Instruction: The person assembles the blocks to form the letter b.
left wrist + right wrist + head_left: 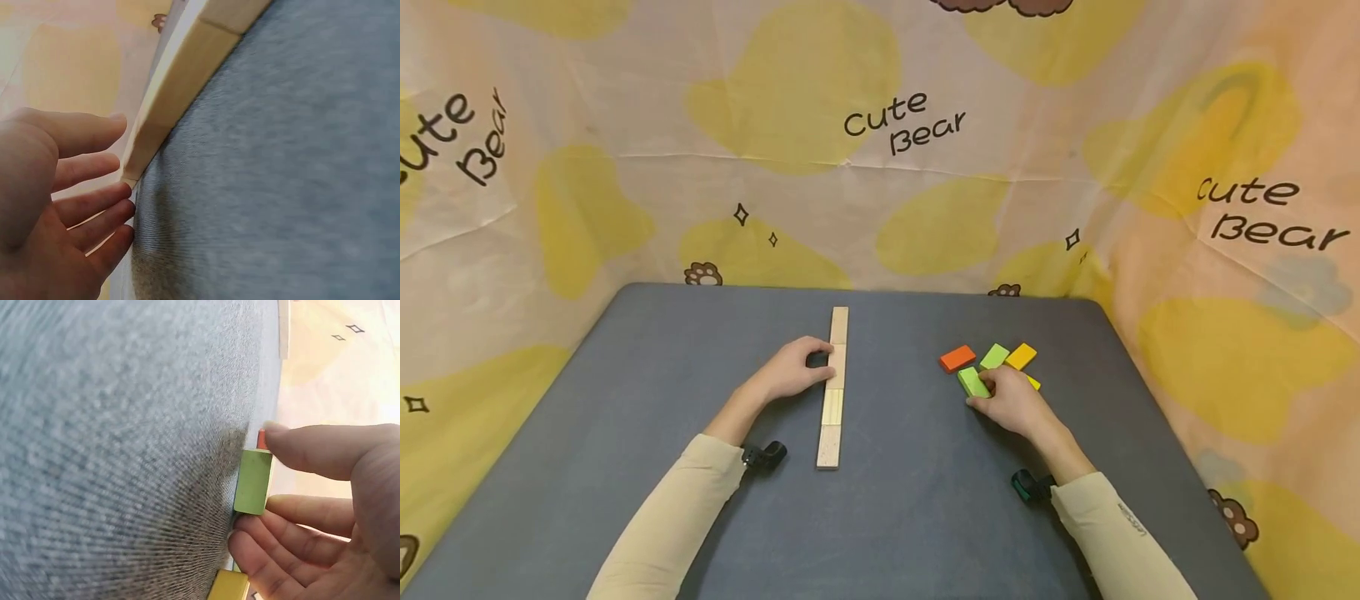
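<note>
Left hand [793,371]: forearm angled in from near left, fingers relaxed, tips resting against wooden block row [832,387] at table [625,392] centre, grasping nothing. Right hand [1011,400]: thumb and fingers pinching green block [972,382], nearest piece of coloured cluster, right of centre.

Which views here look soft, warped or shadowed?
Head view: sharp, evenly lit, edges bowed by the wide lens. Left wrist: left hand blurred up close, wooden strip sharper. Right wrist: table cloth smeared, a shadow beside the green block.
</note>
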Demonstrator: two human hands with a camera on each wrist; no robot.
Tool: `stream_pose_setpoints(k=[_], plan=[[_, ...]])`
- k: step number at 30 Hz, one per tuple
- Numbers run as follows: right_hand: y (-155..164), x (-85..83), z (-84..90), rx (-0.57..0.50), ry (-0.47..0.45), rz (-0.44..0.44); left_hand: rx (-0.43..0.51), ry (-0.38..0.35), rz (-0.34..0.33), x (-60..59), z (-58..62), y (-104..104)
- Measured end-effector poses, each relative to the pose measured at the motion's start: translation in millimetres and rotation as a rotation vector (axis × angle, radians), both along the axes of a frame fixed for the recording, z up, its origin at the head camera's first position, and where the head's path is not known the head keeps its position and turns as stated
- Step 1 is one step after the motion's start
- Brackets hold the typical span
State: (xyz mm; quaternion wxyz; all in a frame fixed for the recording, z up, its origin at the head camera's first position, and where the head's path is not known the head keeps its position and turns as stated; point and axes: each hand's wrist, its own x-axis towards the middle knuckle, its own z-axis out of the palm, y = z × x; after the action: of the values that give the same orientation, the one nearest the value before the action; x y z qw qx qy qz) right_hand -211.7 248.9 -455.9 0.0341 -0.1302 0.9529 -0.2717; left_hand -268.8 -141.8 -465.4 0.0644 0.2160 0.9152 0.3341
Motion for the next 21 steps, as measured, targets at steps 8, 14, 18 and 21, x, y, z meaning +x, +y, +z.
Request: stream_pose_setpoints(k=[8,14,18,21], plan=[[-2.5,0.9,0.9,0.044,0.022,-0.01,-0.014,0.031,-0.014,12.3,-1.9,-2.3],[-3.8,4.1,2.5,0.075,0.017,-0.033,-0.016,0.031,-0.026,19.4,-4.3,-1.5],[-5.2,4.5,3.0,0.064,0.029,-0.031,-0.032,0.03,-0.033,22.3,-3.8,-1.6],[-6.9,5.0,4.5,0.044,0.048,-0.027,-0.039,0.018,-0.029,25.1,-2.9,-1.3]])
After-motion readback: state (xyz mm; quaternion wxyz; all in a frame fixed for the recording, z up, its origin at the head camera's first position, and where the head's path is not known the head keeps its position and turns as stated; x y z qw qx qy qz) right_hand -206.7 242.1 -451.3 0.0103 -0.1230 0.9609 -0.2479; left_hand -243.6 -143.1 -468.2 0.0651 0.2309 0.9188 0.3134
